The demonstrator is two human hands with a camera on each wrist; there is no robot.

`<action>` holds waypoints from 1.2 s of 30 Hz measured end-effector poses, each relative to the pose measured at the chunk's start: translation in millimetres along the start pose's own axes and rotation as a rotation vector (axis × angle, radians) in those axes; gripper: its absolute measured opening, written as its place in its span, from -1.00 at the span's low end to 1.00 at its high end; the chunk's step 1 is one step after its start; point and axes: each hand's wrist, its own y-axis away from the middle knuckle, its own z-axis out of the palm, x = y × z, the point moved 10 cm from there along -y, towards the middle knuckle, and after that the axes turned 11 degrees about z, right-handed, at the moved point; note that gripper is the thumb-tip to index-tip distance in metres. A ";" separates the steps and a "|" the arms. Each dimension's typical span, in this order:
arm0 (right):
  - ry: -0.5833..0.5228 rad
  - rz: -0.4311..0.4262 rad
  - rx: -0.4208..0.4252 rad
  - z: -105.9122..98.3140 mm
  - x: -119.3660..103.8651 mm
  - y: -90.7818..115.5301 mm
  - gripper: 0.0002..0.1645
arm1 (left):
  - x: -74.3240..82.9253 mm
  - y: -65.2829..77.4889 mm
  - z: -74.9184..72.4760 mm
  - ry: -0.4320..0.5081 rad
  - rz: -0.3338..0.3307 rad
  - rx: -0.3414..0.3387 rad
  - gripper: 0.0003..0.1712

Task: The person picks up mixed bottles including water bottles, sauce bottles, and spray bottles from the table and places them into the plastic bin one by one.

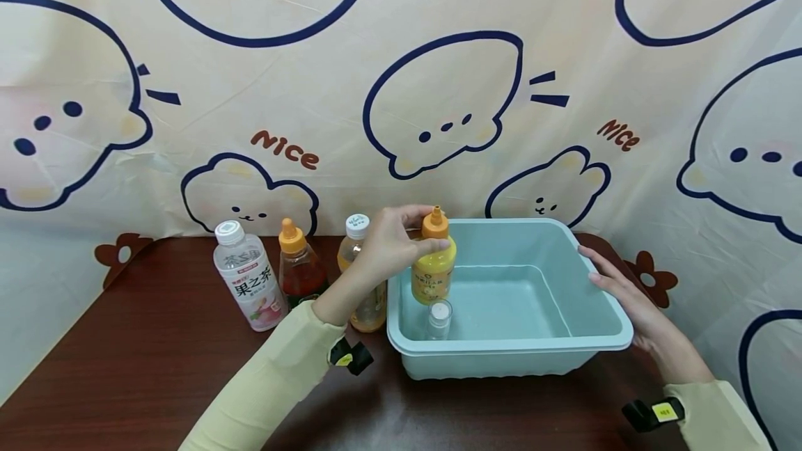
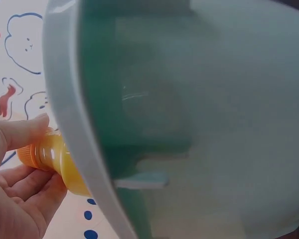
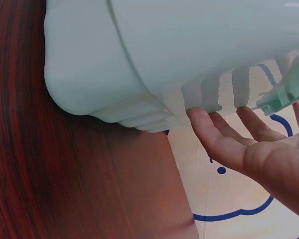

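My left hand (image 1: 397,239) grips a yellow squeeze bottle (image 1: 434,277) by its upper part, just below the orange nozzle cap (image 1: 435,223). The bottle stands upright within the left end of a light blue plastic basin (image 1: 501,346); whether its base touches the floor there I cannot tell. Directly in front of it in the basin is a small clear bottle (image 1: 439,319) with a white cap. In the left wrist view the basin's wall partly hides the yellow bottle (image 2: 52,154). My right hand (image 1: 633,305) touches the basin's right outer side, its fingertips against the wall under the rim (image 3: 284,94).
Left of the basin stand a clear bottle (image 1: 250,284) with a pink label, a dark red sauce bottle (image 1: 301,270) with an orange cap, and a white-capped drink bottle (image 1: 370,308) partly behind my left arm. A patterned cloth (image 1: 338,103) hangs behind the brown table (image 1: 156,367).
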 end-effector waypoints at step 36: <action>-0.001 0.004 0.022 -0.8 1.4 -0.8 -0.37 | -18.0 2.1 15.7 -0.032 -0.010 -0.077 -0.49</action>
